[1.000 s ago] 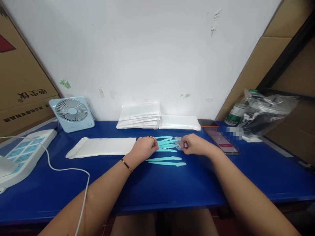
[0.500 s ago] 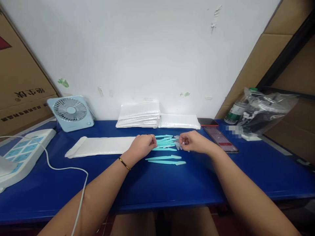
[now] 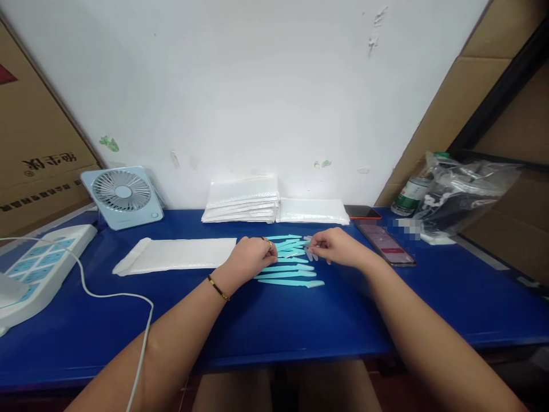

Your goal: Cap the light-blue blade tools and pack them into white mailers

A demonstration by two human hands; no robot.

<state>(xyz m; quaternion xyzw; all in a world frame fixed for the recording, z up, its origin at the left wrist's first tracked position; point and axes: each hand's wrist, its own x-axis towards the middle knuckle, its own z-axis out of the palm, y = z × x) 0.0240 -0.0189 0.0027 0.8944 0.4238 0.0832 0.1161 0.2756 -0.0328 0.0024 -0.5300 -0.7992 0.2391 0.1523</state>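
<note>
Several turquoise eyebrow razors (image 3: 291,283) lie on the blue table, some in a loose heap and others in a row towards me. My left hand (image 3: 252,255) is closed at the left of the heap, its fingertips around the handle end of an eyebrow razor, partly hidden among the others. Small clear blade caps (image 3: 309,255) lie at the heap's right side. There my right hand (image 3: 335,248) is closed in a pinch on what looks like one clear cap, mostly covered by the fingers. A white padded mailer (image 3: 184,253) lies flat left of my left hand.
Stacked white padded mailers (image 3: 242,197) stand against the wall. On the left are a blue fan (image 3: 124,194), a power strip (image 3: 47,257) and a white cable (image 3: 115,296). To the right are phones (image 3: 386,243), a bottle (image 3: 412,194) and a clear plastic bag (image 3: 472,189).
One more razor now lies in the row nearest me, just behind the front two. My left hand has shifted slightly right; my right hand has moved slightly left at the caps.
</note>
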